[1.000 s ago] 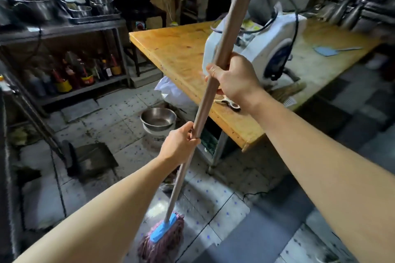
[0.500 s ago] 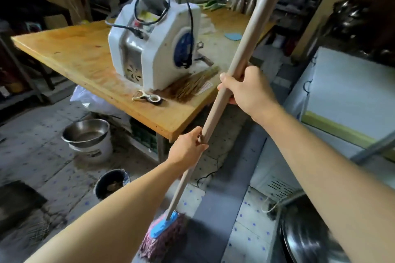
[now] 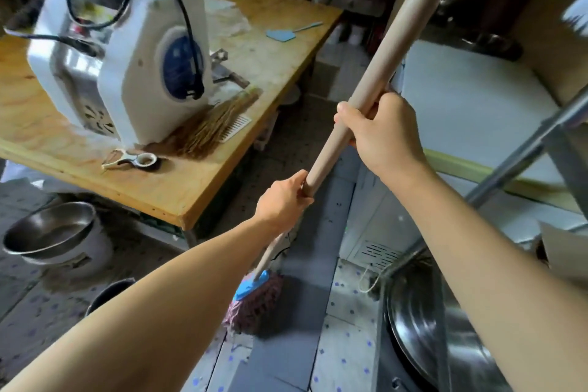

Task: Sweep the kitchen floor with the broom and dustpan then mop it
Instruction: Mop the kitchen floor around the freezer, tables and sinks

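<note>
Both my hands hold a mop by its long pale wooden handle (image 3: 381, 70), which slants from the upper right down to the floor. My right hand (image 3: 381, 134) grips the handle higher up, and my left hand (image 3: 281, 200) grips it lower down. The mop's pinkish-red string head (image 3: 254, 309) with a blue clamp rests on the tiled floor (image 3: 343, 321), on a grey strip beside the wooden table's corner. A small straw hand broom (image 3: 216, 124) lies on the table. No dustpan is in view.
The wooden table (image 3: 191, 194) at left carries a white machine (image 3: 127, 67), a peeler and a blue scraper. A steel bowl on a white pot (image 3: 54, 239) and a dark bucket (image 3: 108, 293) stand on the floor. A white appliance (image 3: 471, 105) and a large steel basin (image 3: 445, 328) crowd the right.
My view has swung to the right, from the shelves and open floor toward the aisle between table and white appliance. The mop head has moved along with it; both hands keep their grip.
</note>
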{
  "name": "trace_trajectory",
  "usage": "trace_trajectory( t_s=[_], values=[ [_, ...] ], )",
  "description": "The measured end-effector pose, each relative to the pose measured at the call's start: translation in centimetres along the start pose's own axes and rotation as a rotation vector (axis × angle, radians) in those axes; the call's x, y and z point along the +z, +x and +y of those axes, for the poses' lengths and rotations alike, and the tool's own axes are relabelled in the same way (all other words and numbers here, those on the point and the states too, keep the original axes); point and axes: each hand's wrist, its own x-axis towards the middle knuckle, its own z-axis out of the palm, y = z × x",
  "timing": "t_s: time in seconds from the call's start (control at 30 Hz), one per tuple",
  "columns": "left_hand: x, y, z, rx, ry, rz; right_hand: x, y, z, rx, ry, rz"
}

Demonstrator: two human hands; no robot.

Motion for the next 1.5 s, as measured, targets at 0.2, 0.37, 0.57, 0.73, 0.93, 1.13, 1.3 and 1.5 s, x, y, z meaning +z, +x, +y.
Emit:
trace_trajectory(
  t_s=[0.2, 0.37, 0.57, 0.73, 0.93, 1.13, 1.3, 1.5],
  values=[
    [1.4, 2.8, -2.3, 0.055, 0.08, -0.09, 1.6, -0.7, 2.6, 0.063, 0.033, 0.083],
    [2.7, 4.6, -4.6, 0.109, 0.174, -0.154, 4.1, -0.9, 6.2, 0.192, 0.096, 0.126],
    [6.4, 5.3, -7.2, 0.099, 0.22, -0.196, 6.9, -2.1, 11.6, 0.325, 0.167, 0.149],
    [9.4, 4.8, -9.0, 0.135, 0.277, -0.248, 7.5, -3.5, 14.4, 0.386, 0.182, 0.101],
    [13.4, 1.9, -10.9, 0.067, 0.277, -0.357, 7.6, -7.5, 16.6, 0.506, 0.208, -0.066],
    [15.8, -0.2, -13.0, -0.066, 0.096, -0.449, 7.8, -10.8, 17.4, 0.545, 0.133, -0.179],
    [16.5, -1.9, -13.5, -0.263, -0.2, -0.441, 7.7, -12.0, 17.1, 0.672, 0.196, -0.286],
    [15.8, -3.6, -12.9, -0.647, -0.65, -0.471, 6.9, -12.5, 16.0, 0.887, 0.563, -0.346]
  ],
)
